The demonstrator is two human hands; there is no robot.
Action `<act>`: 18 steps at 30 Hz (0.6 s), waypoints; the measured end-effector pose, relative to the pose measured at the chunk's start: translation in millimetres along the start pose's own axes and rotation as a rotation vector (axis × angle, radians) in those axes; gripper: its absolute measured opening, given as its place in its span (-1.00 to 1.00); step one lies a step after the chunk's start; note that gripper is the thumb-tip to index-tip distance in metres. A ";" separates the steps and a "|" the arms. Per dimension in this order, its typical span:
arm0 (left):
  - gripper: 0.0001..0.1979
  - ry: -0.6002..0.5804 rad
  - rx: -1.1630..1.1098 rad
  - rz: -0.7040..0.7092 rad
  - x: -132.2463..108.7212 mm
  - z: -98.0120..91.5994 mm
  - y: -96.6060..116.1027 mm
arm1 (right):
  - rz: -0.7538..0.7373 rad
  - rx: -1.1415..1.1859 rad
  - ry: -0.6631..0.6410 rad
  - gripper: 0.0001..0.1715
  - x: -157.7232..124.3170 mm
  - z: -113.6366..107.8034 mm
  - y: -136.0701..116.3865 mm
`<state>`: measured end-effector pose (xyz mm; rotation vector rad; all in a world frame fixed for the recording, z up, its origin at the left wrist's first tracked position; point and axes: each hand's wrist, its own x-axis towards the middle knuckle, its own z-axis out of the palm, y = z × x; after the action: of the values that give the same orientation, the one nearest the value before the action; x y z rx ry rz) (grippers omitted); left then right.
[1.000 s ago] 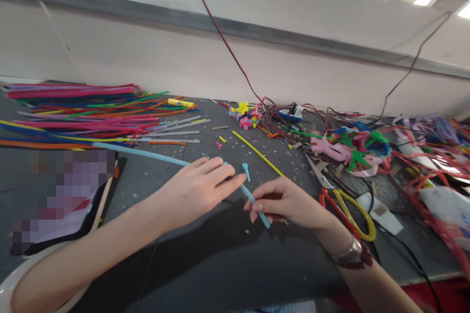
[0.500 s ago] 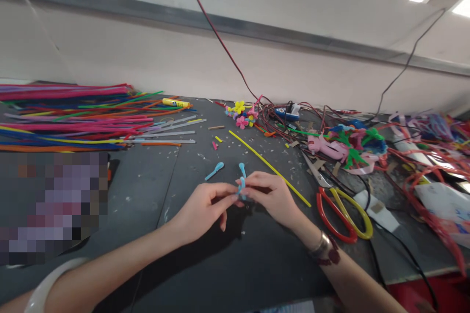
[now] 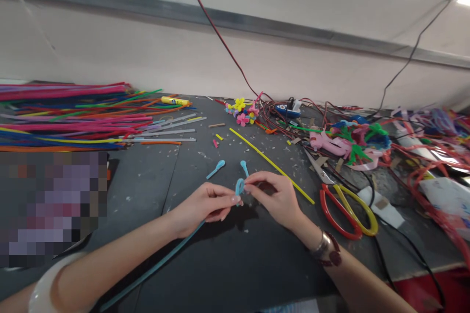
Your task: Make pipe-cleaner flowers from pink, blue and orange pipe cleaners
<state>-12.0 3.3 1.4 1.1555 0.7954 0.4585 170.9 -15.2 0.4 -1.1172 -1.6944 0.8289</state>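
I've got the left hand and right hand meeting mid-way across the bench. Each grip is pinching the blue pipe cleaner at its small loop, its tail running toward the near edge. Scissors lie just right.

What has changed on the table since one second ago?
The light blue pipe cleaner swung from lying out to the left to trailing back toward the person. The left hand, flat on it before, now pinches its looped end together with the right hand. The scissors, the yellow pipe cleaner and the colourful pile stayed.
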 end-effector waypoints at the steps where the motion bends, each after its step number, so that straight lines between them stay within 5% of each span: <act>1: -0.75 -0.040 -0.070 -0.030 -0.4 -0.8 0.3 | 0.039 0.044 0.000 -0.84 -0.4 -1.8 -0.3; 5: -0.81 -0.220 -0.307 -0.157 -1.6 -4.6 0.5 | -0.007 0.117 -0.171 -0.67 -0.6 -6.5 -0.7; 10: -0.83 -0.317 -0.396 -0.235 -2.4 -5.4 0.7 | -0.018 0.103 -0.259 -0.81 1.2 -8.0 -6.0; 15: -0.80 -0.241 -0.217 -0.187 -2.1 -2.2 0.1 | 0.100 0.110 -0.287 -0.83 0.8 -9.5 -9.6; 18: -0.81 -0.091 0.112 -0.002 -2.5 1.0 -1.7 | 0.204 0.228 -0.315 -0.84 -1.8 -6.9 -5.0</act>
<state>-13.0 0.4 0.8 1.2703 0.7499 0.3608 176.0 -18.4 6.7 -1.0529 -1.7006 1.3517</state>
